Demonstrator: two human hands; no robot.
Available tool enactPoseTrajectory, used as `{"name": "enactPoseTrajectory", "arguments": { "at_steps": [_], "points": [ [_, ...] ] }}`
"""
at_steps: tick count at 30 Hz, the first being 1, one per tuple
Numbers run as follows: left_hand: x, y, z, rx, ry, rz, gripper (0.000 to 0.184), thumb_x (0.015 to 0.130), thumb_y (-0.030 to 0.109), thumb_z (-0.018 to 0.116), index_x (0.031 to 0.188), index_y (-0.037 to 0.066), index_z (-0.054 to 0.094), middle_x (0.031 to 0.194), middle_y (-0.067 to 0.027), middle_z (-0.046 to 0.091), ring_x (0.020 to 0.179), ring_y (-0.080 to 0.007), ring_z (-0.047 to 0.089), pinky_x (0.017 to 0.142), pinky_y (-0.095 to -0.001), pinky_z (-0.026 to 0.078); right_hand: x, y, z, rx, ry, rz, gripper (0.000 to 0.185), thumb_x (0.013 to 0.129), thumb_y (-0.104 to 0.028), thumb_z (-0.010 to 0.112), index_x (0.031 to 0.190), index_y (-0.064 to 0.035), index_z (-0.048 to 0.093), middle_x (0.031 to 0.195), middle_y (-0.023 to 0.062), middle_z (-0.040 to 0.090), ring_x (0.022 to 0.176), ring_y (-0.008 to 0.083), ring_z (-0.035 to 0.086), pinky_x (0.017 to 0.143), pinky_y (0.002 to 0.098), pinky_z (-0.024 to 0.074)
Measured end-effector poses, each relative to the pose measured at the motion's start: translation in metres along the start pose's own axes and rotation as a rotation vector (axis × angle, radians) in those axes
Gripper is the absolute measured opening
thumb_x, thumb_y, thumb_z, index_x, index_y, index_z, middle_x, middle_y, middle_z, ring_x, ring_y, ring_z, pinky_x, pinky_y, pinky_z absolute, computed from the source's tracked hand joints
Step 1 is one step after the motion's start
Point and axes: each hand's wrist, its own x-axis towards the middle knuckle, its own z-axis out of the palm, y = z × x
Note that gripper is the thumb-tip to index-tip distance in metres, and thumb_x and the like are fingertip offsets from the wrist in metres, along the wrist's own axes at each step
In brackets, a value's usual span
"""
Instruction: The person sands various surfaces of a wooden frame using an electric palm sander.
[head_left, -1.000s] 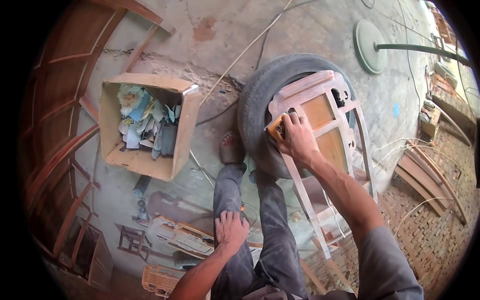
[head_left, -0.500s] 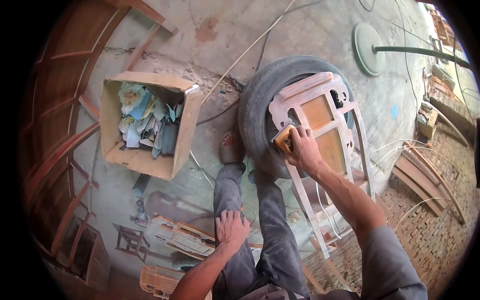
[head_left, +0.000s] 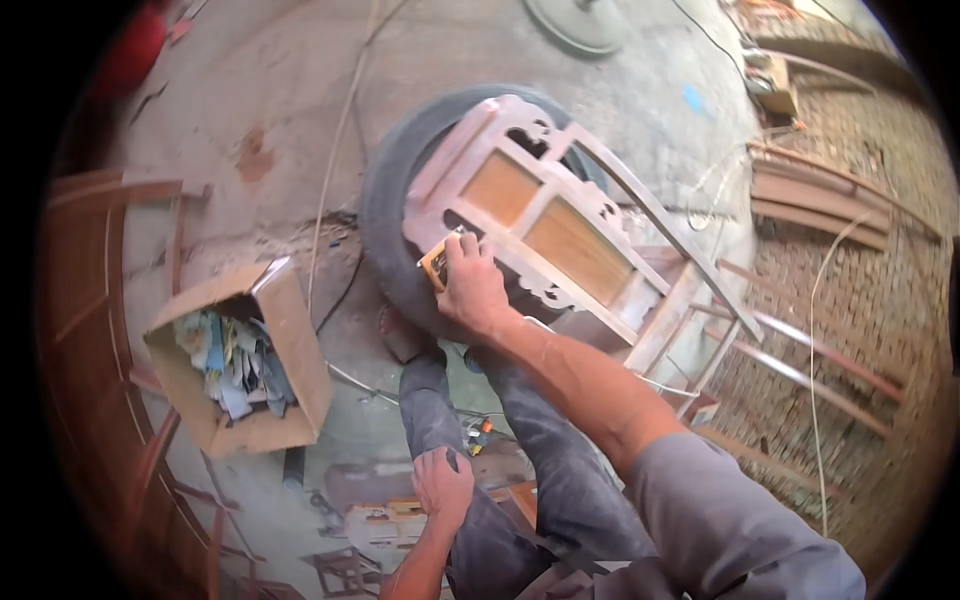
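Pinkish-brown wooden chair point(head_left: 580, 250), dusty, with scrolled cut-outs and two rectangular amber panels point(head_left: 500, 188) in its back, lies just beyond the grip, its back over a large grey-black rubber tyre point(head_left: 384, 200) and its legs reaching away to the right. The bare right hand point(head_left: 470, 285) has its fingers wrapped round a small yellow-orange hand tool point(head_left: 436, 265), held at the near corner of the chair back; whether it touches the wood cannot be told. Compared with half a second ago, the whole view has swung: chair and tyre sit farther left in it, the chair's legs now slant rightward instead of down, and a red rounded object point(head_left: 130, 50) has come into sight far off to the upper left. The bare left hand point(head_left: 444, 485), below the grip, stays laid over the knee of the dusty grey trousers point(head_left: 425, 400), fingers loosely bent. Left of the grip and lower stands an open brown cardboard box point(head_left: 302, 355) of blue and cream scraps point(head_left: 235, 365); well off to the right is a stack of long brown boards point(head_left: 820, 205). Dark marks on the tool are too small to read.
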Motion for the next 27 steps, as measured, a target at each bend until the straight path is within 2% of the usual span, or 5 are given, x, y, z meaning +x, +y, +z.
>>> {"name": "enactPoseTrajectory", "arguments": {
  "at_steps": [3, 8, 14, 17, 27],
  "points": [
    [-0.002, -0.003, -0.001, 0.023, -0.017, 0.014, 0.036, 0.095, 0.03, 0.068, 0.118, 0.002, 0.071, 0.124, -0.0156, 0.07, 0.124, -0.0358, 0.059, 0.105, -0.0497, 0.047, -0.025, 0.017, -0.007, 0.036, 0.009, 0.107, 0.075, 0.07, -0.012, 0.086, 0.134, -0.0016, 0.049, 0.128, 0.0203, 0.052, 0.119, 0.0445, 0.056, 0.09, 0.0518, 0.0624],
    [-0.002, 0.015, -0.015, 0.052, -0.066, -0.03, 0.043, 0.097, 0.032, 0.068, 0.126, 0.001, 0.067, 0.124, -0.0187, 0.07, 0.122, -0.0389, 0.061, 0.104, -0.05, 0.048, -0.041, 0.046, -0.013, 0.077, 0.025, 0.071, 0.077, 0.066, -0.012, 0.088, 0.133, -0.0049, 0.05, 0.127, 0.0195, 0.054, 0.122, 0.0438, 0.057, 0.09, 0.05, 0.0624],
    [0.047, 0.04, 0.006, -0.24, 0.09, 0.088, 0.042, 0.101, 0.027, 0.065, 0.132, -0.001, 0.062, 0.122, -0.0248, 0.071, 0.116, -0.042, 0.067, 0.102, -0.0476, 0.051, -0.115, 0.1, -0.052, 0.151, 0.094, 0.155, 0.075, 0.068, -0.015, 0.087, 0.132, -0.0055, 0.049, 0.125, 0.0187, 0.054, 0.121, 0.0429, 0.056, 0.091, 0.0497, 0.0615],
    [0.046, 0.09, 0.0, -0.241, 0.088, 0.132, 0.04, 0.101, 0.023, 0.065, 0.132, -0.002, 0.062, 0.122, -0.0252, 0.072, 0.113, -0.0417, 0.069, 0.1, -0.046, 0.052, -0.156, 0.151, -0.064, 0.133, 0.15, 0.269, 0.074, 0.069, -0.014, 0.087, 0.131, -0.0043, 0.049, 0.125, 0.0189, 0.054, 0.121, 0.0431, 0.056, 0.093, 0.0501, 0.0601],
    [-0.004, 0.11, 0.073, -0.069, -0.084, 0.147, 0.043, 0.099, 0.022, 0.067, 0.137, 0.003, 0.061, 0.12, -0.0205, 0.073, 0.115, -0.0386, 0.068, 0.1, -0.047, 0.052, -0.208, 0.255, -0.097, 0.081, 0.281, 0.457, 0.071, 0.068, -0.009, 0.086, 0.128, -0.0026, 0.049, 0.122, 0.0183, 0.052, 0.119, 0.0425, 0.054, 0.089, 0.0519, 0.0604]
  ]
}}
